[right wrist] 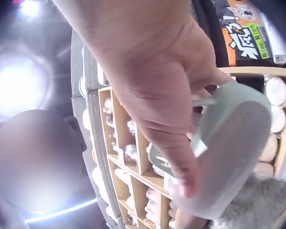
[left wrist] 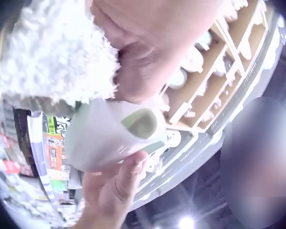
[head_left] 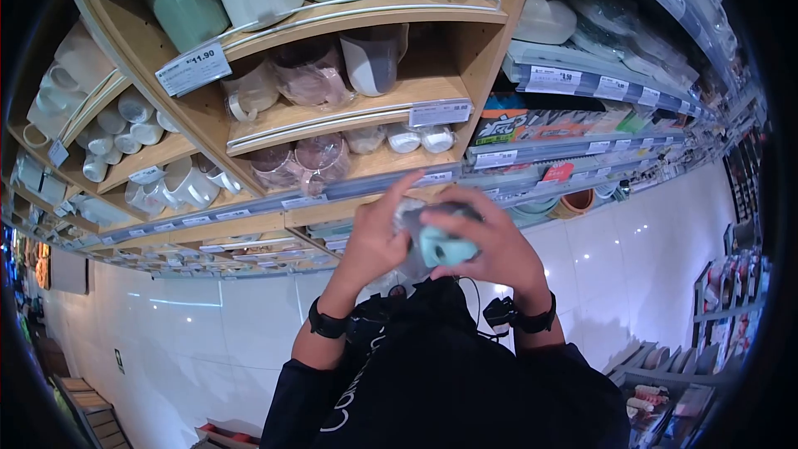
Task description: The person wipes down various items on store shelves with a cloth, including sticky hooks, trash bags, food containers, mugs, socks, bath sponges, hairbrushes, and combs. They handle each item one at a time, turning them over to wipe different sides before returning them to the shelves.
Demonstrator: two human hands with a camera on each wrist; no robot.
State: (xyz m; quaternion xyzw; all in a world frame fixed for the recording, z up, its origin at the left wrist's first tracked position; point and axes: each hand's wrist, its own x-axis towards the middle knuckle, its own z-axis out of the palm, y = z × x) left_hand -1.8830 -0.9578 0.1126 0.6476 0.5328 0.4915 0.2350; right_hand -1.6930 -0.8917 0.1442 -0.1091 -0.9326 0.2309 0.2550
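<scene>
A two-tone mug, mint green and whitish, is between the hands in front of the chest. My right hand grips it, thumb along its side in the right wrist view, where the mug is tilted. My left hand holds a fluffy whitish cloth close against the mug, its index finger extended. In the left wrist view, the mug's handle loop faces the camera, with the right hand's fingers beneath. Motion blurs both hands in the head view.
Wooden shelves full of mugs stand directly ahead, with wire rails and price tags. Several mugs are wrapped in clear plastic. Grey shelving with packaged goods adjoins on the right. Glossy white floor tiles lie below, and a display rack stands at lower right.
</scene>
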